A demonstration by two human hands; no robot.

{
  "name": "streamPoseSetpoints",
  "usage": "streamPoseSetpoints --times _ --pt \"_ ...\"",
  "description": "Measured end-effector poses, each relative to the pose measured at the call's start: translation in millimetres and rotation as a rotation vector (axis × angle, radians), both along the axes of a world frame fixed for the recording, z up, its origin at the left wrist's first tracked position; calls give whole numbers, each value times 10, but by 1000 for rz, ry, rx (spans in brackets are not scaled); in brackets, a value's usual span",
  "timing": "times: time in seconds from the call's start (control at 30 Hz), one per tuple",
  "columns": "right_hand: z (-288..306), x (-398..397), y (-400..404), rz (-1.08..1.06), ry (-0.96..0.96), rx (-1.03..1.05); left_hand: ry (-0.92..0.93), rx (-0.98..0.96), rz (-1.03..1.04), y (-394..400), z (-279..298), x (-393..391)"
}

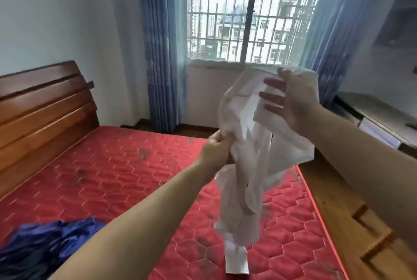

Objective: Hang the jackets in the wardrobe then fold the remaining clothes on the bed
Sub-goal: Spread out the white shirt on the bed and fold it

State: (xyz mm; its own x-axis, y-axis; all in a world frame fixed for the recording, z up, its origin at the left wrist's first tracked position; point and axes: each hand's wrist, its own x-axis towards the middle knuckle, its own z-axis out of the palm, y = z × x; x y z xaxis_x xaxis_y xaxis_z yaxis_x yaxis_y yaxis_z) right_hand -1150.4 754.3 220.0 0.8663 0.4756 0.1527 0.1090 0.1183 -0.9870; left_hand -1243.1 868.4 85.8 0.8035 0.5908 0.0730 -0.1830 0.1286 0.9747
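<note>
A thin white shirt [243, 167] hangs in the air above the red quilted mattress [108, 178], its lower end trailing down to the bed. My left hand [216, 146] pinches the fabric at its left edge, about mid-height. My right hand [291, 101] is higher and to the right, thumb on top of the upper part near the collar and fingers spread straight against the cloth. A heap of blue and dark clothes [42, 248] lies on the mattress at the lower left.
A wooden headboard [42, 108] stands on the left. Beyond the bed are a barred window [243, 13] and blue curtains [160, 49]. A low cabinet [381, 117] runs along the right wall, with wooden floor [352, 212] beside the bed.
</note>
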Motion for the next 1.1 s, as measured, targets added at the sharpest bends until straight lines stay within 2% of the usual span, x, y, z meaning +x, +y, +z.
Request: streamPoseSetpoints --times 0.07,0.17,0.23,0.27,0.37,0.47,0.53,0.6,0.67,0.7,0.77,0.87,0.93,1.0,1.1 --pt "-409 40 28 150 -63 -245 -32 -118 -11 128 29 100" --pt "-1009 -3 -50 529 -93 -581 -26 -200 19 163 -5 256" --pt "-1226 -20 -92 737 -122 -674 18 -167 12 154 -117 331" --pt "-1306 -3 -82 763 -134 -666 39 -169 0 167 -166 350" --pt "-1448 56 12 553 -289 -573 105 -186 -87 214 -243 364" --pt "-1483 146 103 407 -396 -597 178 -171 -126 244 -246 341" --pt "-1413 207 143 380 -441 -602 271 -44 -60 245 -245 351" --pt "-1322 280 201 317 -489 -620 335 120 120 229 -219 379" --pt "-1228 376 257 225 -521 -641 254 147 183 188 -165 407" --pt "-1179 449 281 183 -497 -621 208 143 127 156 -139 417" --pt "-1062 596 307 123 -373 -512 216 260 2 91 -134 453" --pt "-878 854 287 88 -84 -265 396 536 -49 43 -205 529" --pt "-783 1000 234 76 39 -192 509 588 -2 44 -282 551" --pt "-754 1149 142 73 14 -231 605 609 10 72 -358 558" --pt "-811 1315 -73 122 -166 -314 706 696 -12 140 -414 567"
